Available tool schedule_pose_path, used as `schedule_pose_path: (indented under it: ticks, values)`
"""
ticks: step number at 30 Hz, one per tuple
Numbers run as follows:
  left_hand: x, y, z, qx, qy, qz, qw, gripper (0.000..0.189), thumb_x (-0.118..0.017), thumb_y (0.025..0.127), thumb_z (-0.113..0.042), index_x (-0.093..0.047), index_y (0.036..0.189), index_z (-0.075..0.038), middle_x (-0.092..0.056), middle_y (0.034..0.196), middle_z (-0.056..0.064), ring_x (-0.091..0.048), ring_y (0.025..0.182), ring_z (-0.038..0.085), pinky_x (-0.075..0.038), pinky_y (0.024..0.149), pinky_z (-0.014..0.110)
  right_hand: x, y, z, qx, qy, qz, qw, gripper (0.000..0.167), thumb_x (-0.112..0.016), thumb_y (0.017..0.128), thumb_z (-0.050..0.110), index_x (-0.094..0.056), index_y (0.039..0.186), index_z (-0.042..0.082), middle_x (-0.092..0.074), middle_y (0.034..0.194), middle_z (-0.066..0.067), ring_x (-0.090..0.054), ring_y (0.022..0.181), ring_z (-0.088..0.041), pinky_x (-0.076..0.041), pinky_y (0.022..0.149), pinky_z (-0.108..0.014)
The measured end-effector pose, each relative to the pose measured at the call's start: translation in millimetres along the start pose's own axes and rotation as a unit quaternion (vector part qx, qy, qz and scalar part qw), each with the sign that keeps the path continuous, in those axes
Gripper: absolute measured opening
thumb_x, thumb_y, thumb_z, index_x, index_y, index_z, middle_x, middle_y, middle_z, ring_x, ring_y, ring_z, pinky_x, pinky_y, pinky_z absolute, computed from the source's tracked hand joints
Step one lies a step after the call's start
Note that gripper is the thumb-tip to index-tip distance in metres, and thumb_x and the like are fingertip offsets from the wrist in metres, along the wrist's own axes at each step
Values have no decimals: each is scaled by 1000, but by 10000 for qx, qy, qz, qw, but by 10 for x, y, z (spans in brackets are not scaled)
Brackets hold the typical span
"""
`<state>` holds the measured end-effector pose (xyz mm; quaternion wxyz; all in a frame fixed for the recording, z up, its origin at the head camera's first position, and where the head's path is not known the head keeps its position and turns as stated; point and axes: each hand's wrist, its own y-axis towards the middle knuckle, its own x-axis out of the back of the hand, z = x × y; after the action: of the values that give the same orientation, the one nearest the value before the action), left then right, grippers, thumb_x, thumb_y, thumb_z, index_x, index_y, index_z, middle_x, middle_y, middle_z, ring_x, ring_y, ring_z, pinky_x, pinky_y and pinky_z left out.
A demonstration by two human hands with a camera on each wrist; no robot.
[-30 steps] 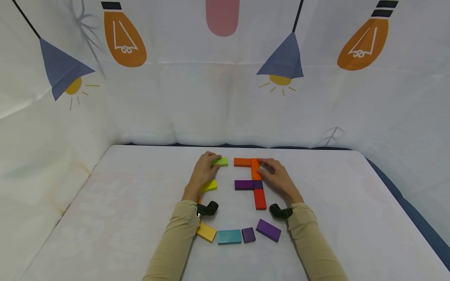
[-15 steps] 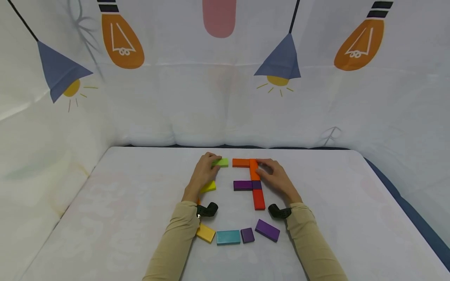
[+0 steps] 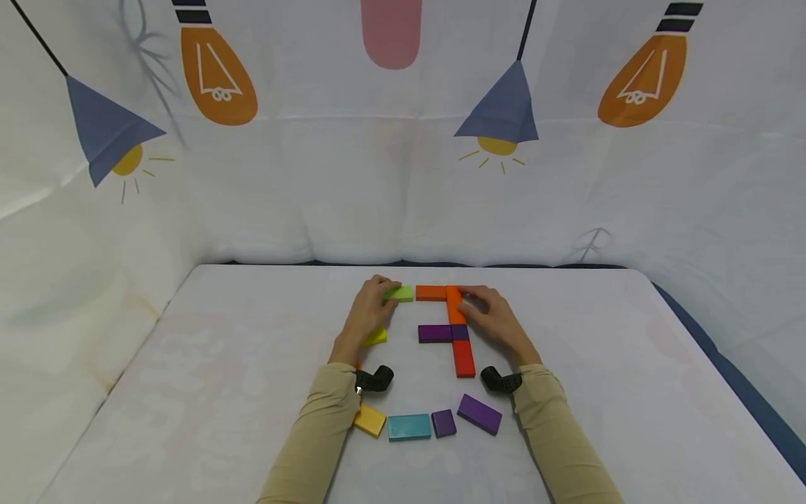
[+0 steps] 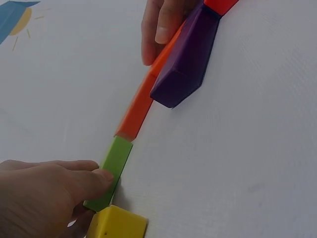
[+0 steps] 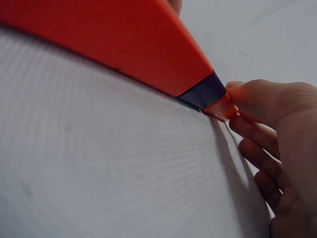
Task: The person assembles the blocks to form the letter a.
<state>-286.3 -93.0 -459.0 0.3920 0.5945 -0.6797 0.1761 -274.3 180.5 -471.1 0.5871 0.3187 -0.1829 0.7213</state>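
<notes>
Between thumb and fingers, my left hand (image 3: pixel 368 311) pinches a lime green block (image 4: pixel 117 156) lying flat on the white table. Its right end sits right by an orange block (image 3: pixel 431 293). This one meets the top of an upright orange-red block (image 3: pixel 455 305), whose far right corner my right hand (image 3: pixel 496 316) holds with thumb and fingertips. Below that block come a small dark purple block (image 3: pixel 460 332) and a red block (image 3: pixel 464 359) in line. A longer purple block (image 3: pixel 435 334) juts left from the small one. My left hand partly hides a yellow block (image 4: pixel 119 223).
Nearer my body lie an amber block (image 3: pixel 370 420), a teal block (image 3: pixel 409 427), a small purple square block (image 3: pixel 443 423) and a tilted purple block (image 3: pixel 480 414). An orange piece shows partly under my left wrist. A white printed curtain (image 3: pixel 352 196) hangs behind the table.
My left hand has slid the green block slightly right, narrowing its gap to the orange block. My right hand stays at the upright orange-red block.
</notes>
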Motion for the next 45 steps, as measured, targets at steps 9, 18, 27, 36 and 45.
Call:
schedule_pose_path:
  ticks: [9,18,27,36,45]
  values:
    - [-11,-2,-22,27,45,-10,10000,32,-63,89,-10,-64,122,-10,-56,120,10,-53,110,26,-44,98,40,9,-2,9,-12,43,11,10000,49,-60,92,38,-51,136,17,-51,138,-7,-41,130,-28,-30,110,-51]
    - [-16,6,-32,-41,41,-65,10000,32,-64,88,-9,-64,120,-9,-57,119,11,-53,109,28,-44,98,40,17,-11,19,50,51,10,10000,49,-60,92,36,-51,135,16,-51,137,-7,-42,129,-28,-30,110,-51]
    - [-35,8,-27,-43,-10,-96,9999,32,-64,88,-9,-65,120,-9,-58,119,11,-53,109,27,-45,96,40,13,-4,10,78,22,-7,10000,48,-60,92,35,-52,134,15,-52,136,-8,-42,128,-28,-31,110,-50]
    - [-46,0,-20,21,31,-32,10000,32,-64,90,-11,-64,121,-11,-57,120,10,-53,109,26,-45,98,39,13,-15,17,72,28,4,10000,46,-60,92,34,-53,134,17,-52,136,-7,-42,128,-27,-30,110,-50]
    - [-47,-4,-22,42,51,-32,10000,32,-64,90,-12,-64,121,-11,-57,119,10,-53,109,26,-44,98,39,7,-21,24,85,30,15,10000,47,-60,92,35,-52,135,17,-52,137,-7,-42,128,-27,-30,110,-51]
